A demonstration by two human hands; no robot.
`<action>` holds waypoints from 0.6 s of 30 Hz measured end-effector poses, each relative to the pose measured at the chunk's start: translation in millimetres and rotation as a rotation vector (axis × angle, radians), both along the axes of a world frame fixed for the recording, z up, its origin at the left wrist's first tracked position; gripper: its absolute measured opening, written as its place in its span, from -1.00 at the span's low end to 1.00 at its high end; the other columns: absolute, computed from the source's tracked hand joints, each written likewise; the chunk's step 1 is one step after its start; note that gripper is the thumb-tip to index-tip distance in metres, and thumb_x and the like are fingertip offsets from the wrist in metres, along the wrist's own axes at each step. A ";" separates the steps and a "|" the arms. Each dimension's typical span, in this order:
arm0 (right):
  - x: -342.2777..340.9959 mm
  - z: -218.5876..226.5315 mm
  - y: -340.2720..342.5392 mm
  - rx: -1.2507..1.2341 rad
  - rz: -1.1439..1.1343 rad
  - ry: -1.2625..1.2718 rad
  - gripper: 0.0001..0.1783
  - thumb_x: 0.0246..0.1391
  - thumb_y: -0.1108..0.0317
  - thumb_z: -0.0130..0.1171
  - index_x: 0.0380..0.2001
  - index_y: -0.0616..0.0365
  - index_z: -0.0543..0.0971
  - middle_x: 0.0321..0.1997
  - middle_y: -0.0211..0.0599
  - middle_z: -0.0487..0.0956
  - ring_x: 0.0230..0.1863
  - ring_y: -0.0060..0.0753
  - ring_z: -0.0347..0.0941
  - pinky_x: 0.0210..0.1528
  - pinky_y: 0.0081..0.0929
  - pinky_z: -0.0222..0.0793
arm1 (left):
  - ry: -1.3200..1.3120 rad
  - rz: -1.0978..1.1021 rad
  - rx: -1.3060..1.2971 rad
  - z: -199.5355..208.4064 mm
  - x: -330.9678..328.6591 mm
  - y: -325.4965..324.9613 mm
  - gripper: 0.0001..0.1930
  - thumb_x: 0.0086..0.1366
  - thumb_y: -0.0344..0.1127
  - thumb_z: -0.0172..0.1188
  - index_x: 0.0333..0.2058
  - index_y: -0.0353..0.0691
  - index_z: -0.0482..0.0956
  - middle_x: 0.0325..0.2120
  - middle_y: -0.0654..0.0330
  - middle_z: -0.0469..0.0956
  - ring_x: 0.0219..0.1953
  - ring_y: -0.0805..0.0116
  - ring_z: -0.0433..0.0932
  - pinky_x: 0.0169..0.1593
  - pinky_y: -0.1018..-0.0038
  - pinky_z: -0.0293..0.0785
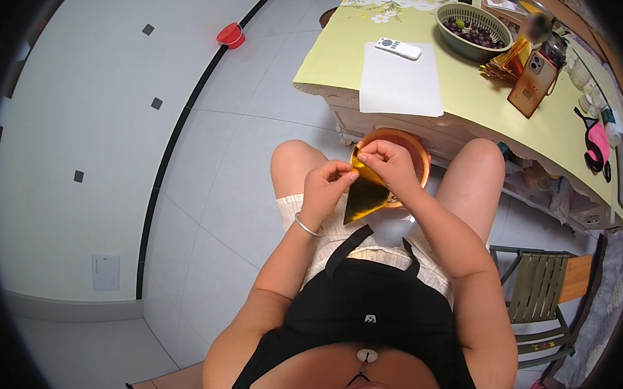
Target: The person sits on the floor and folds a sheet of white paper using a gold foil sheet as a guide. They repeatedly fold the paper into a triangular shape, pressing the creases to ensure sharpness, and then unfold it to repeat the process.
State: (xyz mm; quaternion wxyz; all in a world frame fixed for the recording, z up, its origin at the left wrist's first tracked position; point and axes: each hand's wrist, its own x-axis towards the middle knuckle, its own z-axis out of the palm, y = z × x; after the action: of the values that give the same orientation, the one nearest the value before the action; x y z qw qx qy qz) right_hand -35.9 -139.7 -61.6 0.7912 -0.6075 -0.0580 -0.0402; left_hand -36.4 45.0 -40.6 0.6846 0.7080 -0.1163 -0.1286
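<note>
A sheet of shiny gold foil paper (365, 199), folded to a pointed shape, hangs over my lap between my knees. My left hand (326, 188) pinches its left edge with thumb and fingertips. Just above and to the right, my right hand (391, 172) grips the top corner between thumb and forefinger. Below the foil, a round orange-brown basin (418, 152) stands by the table front. My right hand and the foil cover part of it, so its contents are mostly hidden.
The yellow-covered table (333, 58) carries white paper (402, 86), a white remote (398, 48), a colander (455, 43) of dark grapes, folded gold papers (503, 66) and an upright phone (533, 83). A folding chair (538, 287) stands right, a red bucket (231, 35) far left.
</note>
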 end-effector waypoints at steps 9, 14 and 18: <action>12.5 -3.3 -19.3 0.047 0.144 0.125 -0.89 0.15 0.42 0.27 -0.40 0.23 0.59 -0.52 -0.66 0.49 -0.49 -0.87 0.27 -0.44 -0.77 0.20 | 0.005 -0.063 0.101 -12.8 -3.1 0.0 -0.92 0.29 -0.48 0.26 -0.30 -0.38 0.64 -0.42 0.28 0.62 -0.38 0.60 0.53 -0.27 0.66 0.47; 14.5 -9.0 -16.6 0.013 0.004 0.066 -0.88 0.15 0.40 0.28 -0.39 0.23 0.60 -0.50 -0.64 0.50 -0.47 -0.85 0.29 -0.44 -0.75 0.20 | 0.031 -0.058 0.074 -12.9 -3.4 -0.9 -0.89 0.24 -0.45 0.30 -0.33 -0.40 0.65 -0.48 0.30 0.61 -0.43 0.63 0.50 -0.34 0.65 0.43; 12.8 -7.4 -15.2 0.104 -0.101 0.000 -0.89 0.15 0.40 0.28 -0.40 0.21 0.61 -0.50 -0.66 0.49 -0.46 -0.86 0.28 -0.44 -0.76 0.18 | -0.015 -0.027 0.233 -8.8 -2.4 1.4 -0.87 0.25 -0.43 0.30 -0.33 -0.41 0.67 -0.50 0.30 0.62 -0.45 0.62 0.49 -0.36 0.63 0.42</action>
State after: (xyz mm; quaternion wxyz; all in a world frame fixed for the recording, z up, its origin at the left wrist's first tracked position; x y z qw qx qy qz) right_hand -23.0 -154.8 -69.0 0.8187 -0.5676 -0.0250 -0.0830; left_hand -38.8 46.4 -49.4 0.5949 0.7822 -0.1150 -0.1453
